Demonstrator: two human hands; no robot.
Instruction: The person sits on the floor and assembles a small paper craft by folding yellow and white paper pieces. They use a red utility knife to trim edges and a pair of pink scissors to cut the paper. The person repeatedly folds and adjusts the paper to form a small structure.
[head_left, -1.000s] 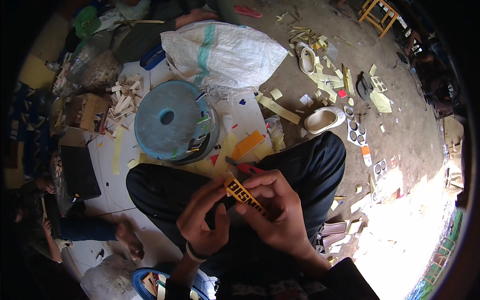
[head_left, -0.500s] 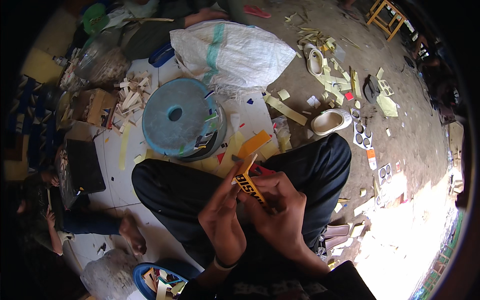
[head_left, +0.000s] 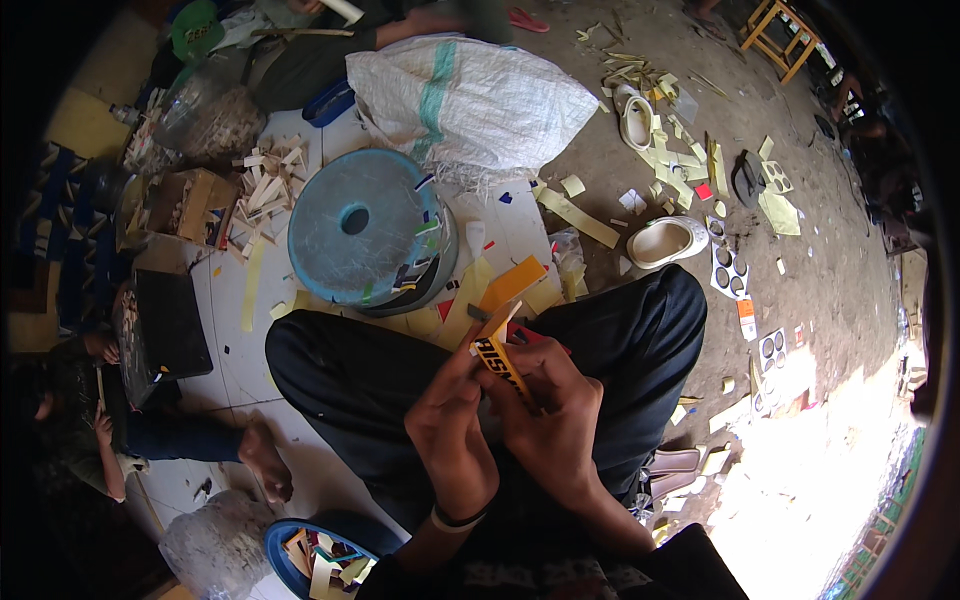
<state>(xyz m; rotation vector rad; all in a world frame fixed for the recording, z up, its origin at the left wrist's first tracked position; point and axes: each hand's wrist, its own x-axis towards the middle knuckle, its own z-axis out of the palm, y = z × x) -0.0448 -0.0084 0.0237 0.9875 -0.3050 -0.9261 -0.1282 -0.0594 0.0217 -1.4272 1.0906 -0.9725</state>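
Observation:
Over my lap, my left hand (head_left: pixel 452 432) and my right hand (head_left: pixel 550 408) both grip a narrow pale piece with a yellow face and dark lettering (head_left: pixel 500 364). It stands tilted between the two hands, its upper end jutting out past my fingers. My left fingertips press one side near the top, while the right thumb and fingers close round the lower part. Something red (head_left: pixel 519 334) shows just behind the right fingers; its kind is unclear. Beyond my hands lies an orange-yellow strip (head_left: pixel 514 283) on pale yellow sheets.
A round blue-topped tub (head_left: pixel 350 232) stands ahead, before a white woven sack (head_left: pixel 480 105). Wooden sticks (head_left: pixel 266 190) lie in a pile at left. A blue basin (head_left: pixel 277 548) of scraps sits lower left. Cream clogs (head_left: pixel 662 243) and paper scraps cover the right floor. People sit left and far.
My hands stay closed on the yellow piece and have shifted only slightly, the right one a little leftward. At the top, a pale stick-like thing has come into view by another person.

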